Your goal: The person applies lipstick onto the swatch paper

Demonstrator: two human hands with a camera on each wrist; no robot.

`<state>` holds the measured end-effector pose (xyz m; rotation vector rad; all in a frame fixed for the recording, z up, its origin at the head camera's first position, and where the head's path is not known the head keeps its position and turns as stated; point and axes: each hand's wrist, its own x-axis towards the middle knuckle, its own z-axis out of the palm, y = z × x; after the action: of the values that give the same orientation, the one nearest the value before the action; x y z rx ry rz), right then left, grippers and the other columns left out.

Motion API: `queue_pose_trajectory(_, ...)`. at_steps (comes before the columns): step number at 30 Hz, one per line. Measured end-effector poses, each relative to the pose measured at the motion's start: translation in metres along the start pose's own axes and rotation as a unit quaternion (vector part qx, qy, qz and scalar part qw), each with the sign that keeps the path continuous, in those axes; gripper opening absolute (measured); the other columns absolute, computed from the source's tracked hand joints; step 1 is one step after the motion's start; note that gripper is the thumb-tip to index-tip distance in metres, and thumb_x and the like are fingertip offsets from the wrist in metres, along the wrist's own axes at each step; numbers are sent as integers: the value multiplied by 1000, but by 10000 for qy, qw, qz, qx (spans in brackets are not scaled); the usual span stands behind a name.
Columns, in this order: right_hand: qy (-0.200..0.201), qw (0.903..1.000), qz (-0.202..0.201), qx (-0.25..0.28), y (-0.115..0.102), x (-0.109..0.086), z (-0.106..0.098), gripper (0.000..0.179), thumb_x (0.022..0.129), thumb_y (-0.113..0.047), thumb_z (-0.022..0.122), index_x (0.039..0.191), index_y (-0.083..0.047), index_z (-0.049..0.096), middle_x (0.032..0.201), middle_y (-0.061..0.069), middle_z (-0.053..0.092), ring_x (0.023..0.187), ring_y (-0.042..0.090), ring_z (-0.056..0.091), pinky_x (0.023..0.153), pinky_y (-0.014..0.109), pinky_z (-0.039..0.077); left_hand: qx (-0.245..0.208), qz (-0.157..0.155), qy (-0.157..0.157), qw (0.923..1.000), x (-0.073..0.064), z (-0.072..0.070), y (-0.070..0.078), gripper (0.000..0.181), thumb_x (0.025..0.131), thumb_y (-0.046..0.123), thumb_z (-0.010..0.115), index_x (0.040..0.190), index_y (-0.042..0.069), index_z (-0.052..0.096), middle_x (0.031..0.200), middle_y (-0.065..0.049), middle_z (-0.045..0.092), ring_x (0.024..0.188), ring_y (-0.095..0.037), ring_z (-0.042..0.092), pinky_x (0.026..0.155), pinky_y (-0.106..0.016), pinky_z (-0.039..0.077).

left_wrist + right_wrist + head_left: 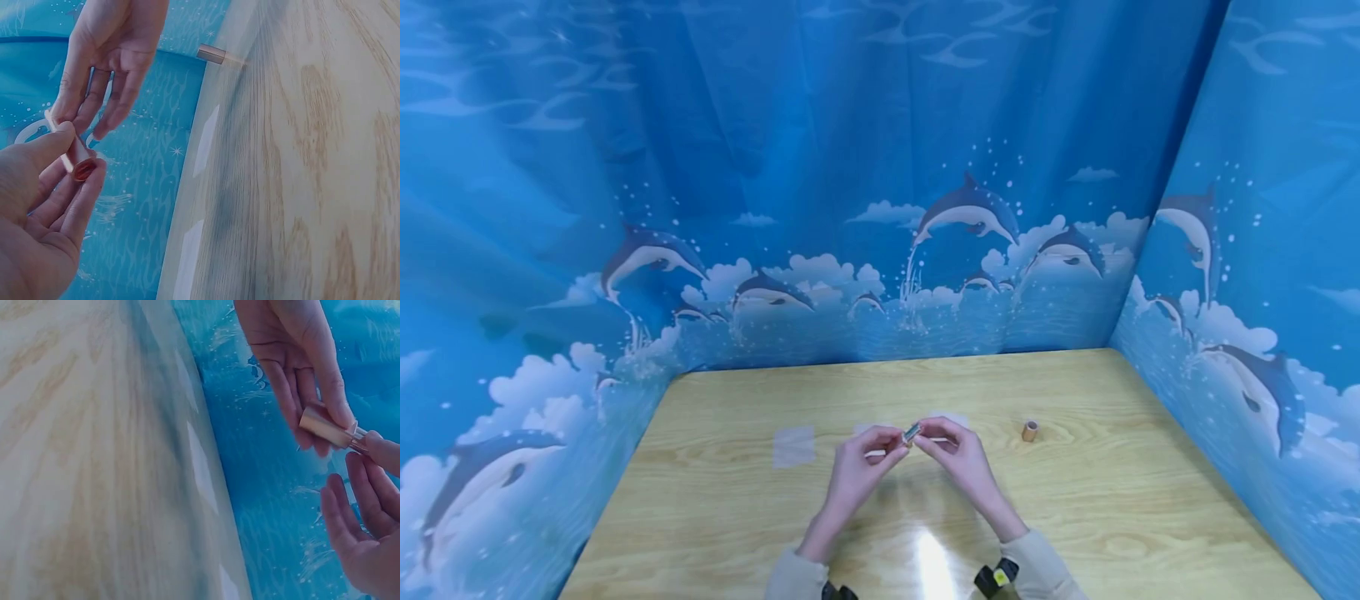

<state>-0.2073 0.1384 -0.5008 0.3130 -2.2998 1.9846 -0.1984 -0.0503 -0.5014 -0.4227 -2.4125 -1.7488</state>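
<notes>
Both hands meet above the table, holding a small rose-gold lipstick tube (pixel 911 434) between them. My left hand (pixel 856 467) pinches the wider rose-gold base between thumb and fingers; its round coppery end shows in the left wrist view on the tube (pixel 79 159). From the other side, my right hand (pixel 961 463) pinches the slimmer shiny end with thumb and forefinger, clearest in the right wrist view beside the base (pixel 324 427). Whether any lipstick shows at that end is hidden by the fingers. A short rose-gold cap (pixel 1029 431) stands apart on the table, to the right.
A translucent whitish square (pixel 793 447) lies on the wooden table (pixel 715 500) left of the hands, and similar pieces lie partly behind them. Blue dolphin-print curtains (pixel 820 183) enclose the table's back and sides. A black strap (pixel 996 577) is on the right wrist.
</notes>
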Motion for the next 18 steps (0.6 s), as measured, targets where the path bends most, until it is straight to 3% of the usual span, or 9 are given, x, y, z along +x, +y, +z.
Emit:
queue_pose_trajectory(10, -406, 9983, -402, -80, -12, 3, 0, 25, 91, -14, 77, 113, -3, 71, 110, 13, 72, 103, 16, 69, 95, 26, 57, -473, -187, -295, 9983, -1, 7, -4, 28, 93, 21, 75, 114, 3, 72, 107, -14, 75, 99, -26, 73, 82, -23, 61)
queue_pose_trajectory(18, -1137, 9935, -84, 25, -15, 8, -4, 31, 96, -17, 71, 123, -2, 66, 118, 17, 69, 107, 21, 68, 94, 25, 57, -1408, -450, -620, 9871, -4, 6, -8, 30, 95, 12, 71, 119, -6, 68, 110, -22, 73, 96, -20, 73, 86, -26, 61)
